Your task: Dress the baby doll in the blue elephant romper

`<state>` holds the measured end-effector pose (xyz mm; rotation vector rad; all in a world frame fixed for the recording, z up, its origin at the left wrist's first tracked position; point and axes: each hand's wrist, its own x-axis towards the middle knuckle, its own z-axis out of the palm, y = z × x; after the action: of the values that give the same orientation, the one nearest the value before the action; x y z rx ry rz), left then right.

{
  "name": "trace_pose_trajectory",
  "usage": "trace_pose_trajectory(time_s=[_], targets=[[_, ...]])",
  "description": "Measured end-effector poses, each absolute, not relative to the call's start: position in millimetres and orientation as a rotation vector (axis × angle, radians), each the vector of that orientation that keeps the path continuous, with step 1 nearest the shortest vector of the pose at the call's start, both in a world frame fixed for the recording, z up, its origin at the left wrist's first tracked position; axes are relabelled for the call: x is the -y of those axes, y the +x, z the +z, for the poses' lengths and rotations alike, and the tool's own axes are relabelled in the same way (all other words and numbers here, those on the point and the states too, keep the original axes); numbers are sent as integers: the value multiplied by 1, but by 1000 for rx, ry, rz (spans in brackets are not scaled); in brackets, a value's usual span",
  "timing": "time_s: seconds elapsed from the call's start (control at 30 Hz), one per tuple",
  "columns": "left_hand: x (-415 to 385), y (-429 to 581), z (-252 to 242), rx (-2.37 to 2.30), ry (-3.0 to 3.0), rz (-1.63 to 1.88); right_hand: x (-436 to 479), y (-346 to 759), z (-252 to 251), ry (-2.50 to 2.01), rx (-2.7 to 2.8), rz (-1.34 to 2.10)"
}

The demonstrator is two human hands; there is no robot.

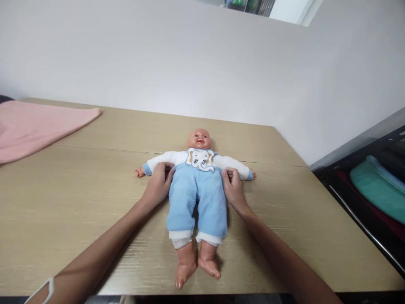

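Note:
A baby doll (196, 185) lies on its back on the wooden table (79, 190), head away from me and arms spread. It wears a blue fleece suit with white sleeves and an elephant bib (200, 159). My left hand (159, 184) presses against the doll's side under one arm, fingers curled onto the blue fabric. On the other side, my right hand (233, 188) pinches the suit under the other arm, fingers closed on the cloth. The doll's bare feet (198, 266) point toward the near table edge.
A pink cloth (34, 126) lies on the far left of the table. A white wall stands behind. To the right, beyond the table edge, a dark shelf holds a teal folded fabric (378, 185).

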<state>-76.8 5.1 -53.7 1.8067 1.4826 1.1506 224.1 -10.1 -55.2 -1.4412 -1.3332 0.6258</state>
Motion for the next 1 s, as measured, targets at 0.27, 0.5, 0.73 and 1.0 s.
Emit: trace_pose_trajectory(time_s=[0.27, 0.5, 0.73, 1.0], targets=[[137, -61, -34, -1552, 1884, 1057, 176, 201, -28, -1480, 1847, 466], [226, -46, -74, -1578, 2103, 1030, 229, 196, -53, -1435, 2032, 389], [222, -78, -75, -1597, 2262, 887, 231, 203, -61, -1374, 2009, 283], [221, -92, -72, -1630, 2326, 946, 242, 210, -69, -1371, 1992, 243]])
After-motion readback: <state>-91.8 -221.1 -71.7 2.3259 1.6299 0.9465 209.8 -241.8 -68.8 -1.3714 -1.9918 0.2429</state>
